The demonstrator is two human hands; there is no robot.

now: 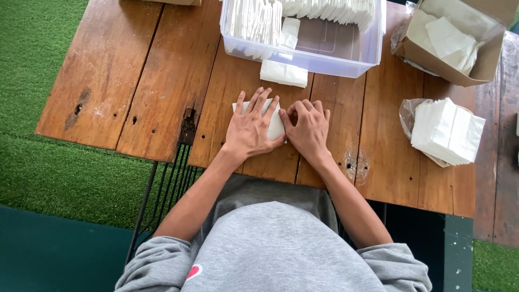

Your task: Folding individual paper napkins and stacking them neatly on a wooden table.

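Observation:
A white paper napkin (pixel 276 125) lies flat on the wooden table (pixel 151 81) just in front of me. My left hand (pixel 251 128) rests flat on top of it with fingers spread, covering most of it. My right hand (pixel 309 127) presses the napkin's right edge with curled fingers. A folded white napkin (pixel 283 73) lies on the table just beyond my hands, against the clear plastic bin (pixel 346 59).
The clear bin holds rows of folded white napkins (pixel 254 21). A brown cardboard box (pixel 478 59) with white napkins stands at the back right. A stack of white napkins (pixel 447 131) in plastic wrap lies on the right. Green turf surrounds the table.

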